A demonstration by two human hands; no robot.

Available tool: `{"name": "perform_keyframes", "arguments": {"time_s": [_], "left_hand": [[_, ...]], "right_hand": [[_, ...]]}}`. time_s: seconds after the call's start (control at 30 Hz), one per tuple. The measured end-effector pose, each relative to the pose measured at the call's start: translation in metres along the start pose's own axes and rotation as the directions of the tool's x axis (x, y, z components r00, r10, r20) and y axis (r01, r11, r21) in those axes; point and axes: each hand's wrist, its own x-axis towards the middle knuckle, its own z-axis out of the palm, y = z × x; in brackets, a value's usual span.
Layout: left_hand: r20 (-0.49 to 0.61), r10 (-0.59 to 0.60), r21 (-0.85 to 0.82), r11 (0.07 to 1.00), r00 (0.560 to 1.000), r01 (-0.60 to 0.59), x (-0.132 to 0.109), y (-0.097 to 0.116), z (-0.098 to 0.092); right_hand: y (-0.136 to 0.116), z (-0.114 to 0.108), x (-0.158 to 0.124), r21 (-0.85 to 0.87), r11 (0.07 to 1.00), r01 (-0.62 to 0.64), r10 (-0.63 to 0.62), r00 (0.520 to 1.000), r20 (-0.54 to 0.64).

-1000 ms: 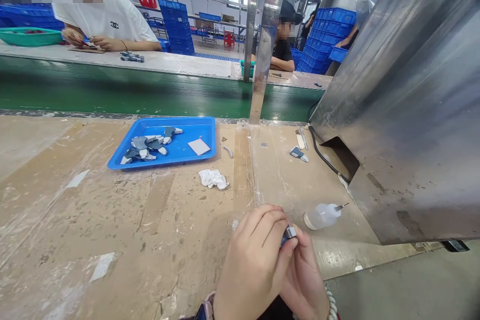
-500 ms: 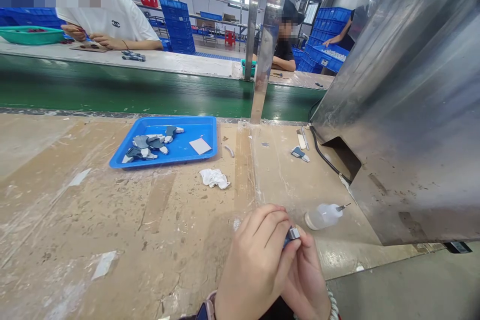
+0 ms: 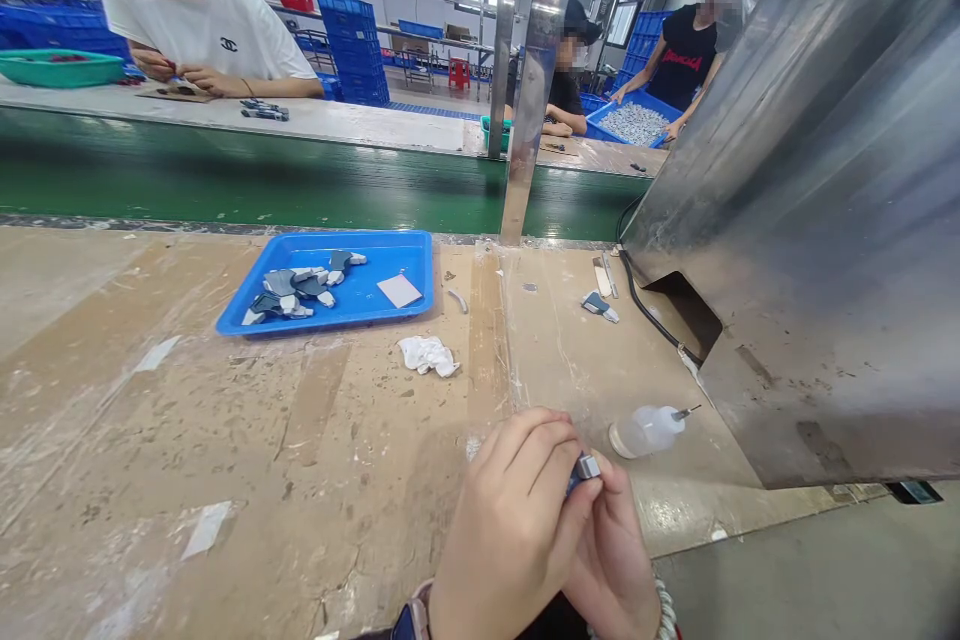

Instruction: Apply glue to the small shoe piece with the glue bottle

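Between the fingers of the person's left hand (image 3: 502, 525) and right hand (image 3: 616, 550) sits a small dark-blue part with a squared silver-grey end (image 3: 588, 467). Both hands are closed on it: the left thumb lies along its near side, the left fingers curl over and hide much of it, and the right fingers meet it from the right. Just right of the fingertips is a translucent white plastic bottle with a thin metal nozzle (image 3: 649, 432), the nozzle pointing away from them. Farther beyond the fingers, on the right, lies a dark-grey-and-white moulded piece (image 3: 600, 307). Ahead of them to the left rests a crumpled white tissue (image 3: 428, 357); past it, a shallow rectangular blue plastic tray (image 3: 364, 309) holds a cluster of grey-and-white moulded pieces (image 3: 281, 286) and a flat pale rectangular block (image 3: 399, 291). Under the fingers spreads a scuffed brown tabletop (image 3: 360, 490).
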Motion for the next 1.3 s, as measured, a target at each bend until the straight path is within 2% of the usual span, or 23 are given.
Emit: {"name": "perform_keyframes", "arguments": {"time_s": [0.23,0.37,0.47,0.57,0.63,0.87,0.97,1.3], "left_hand": [[-0.001,-0.002,-0.014,1.0,1.0,0.002,0.0,0.001,-0.002],[0.011,-0.008,-0.06,0.998,1.0,0.008,0.0,0.001,-0.004],[0.016,-0.002,-0.104,0.995,1.0,0.004,0.001,0.0,-0.005],[0.013,0.012,-0.123,0.992,1.0,-0.01,0.003,0.0,-0.006],[0.009,0.021,-0.123,0.992,1.0,-0.02,0.003,0.0,-0.006],[0.012,0.02,-0.132,0.991,1.0,-0.018,0.002,0.0,-0.006],[0.011,0.03,-0.131,0.991,0.999,-0.028,0.003,0.0,-0.007],[-0.013,0.05,-0.115,0.992,0.999,-0.051,0.005,0.003,-0.008]], "right_hand": [[-0.001,-0.006,0.003,-0.033,0.999,-0.009,0.012,0.995,0.104],[-0.001,-0.013,0.005,-0.104,0.994,0.042,-0.025,0.987,0.16],[-0.002,-0.025,0.01,-0.168,0.982,0.083,-0.036,0.963,0.268],[-0.006,-0.038,0.014,-0.218,0.973,0.074,0.016,0.923,0.385],[-0.009,-0.044,0.015,-0.233,0.97,0.07,0.036,0.907,0.42],[-0.011,-0.045,0.014,-0.218,0.975,0.037,0.057,0.91,0.411],[-0.011,-0.044,0.014,-0.206,0.978,0.034,0.062,0.896,0.44],[-0.01,-0.047,0.014,-0.236,0.966,0.101,0.013,0.9,0.436]]}}
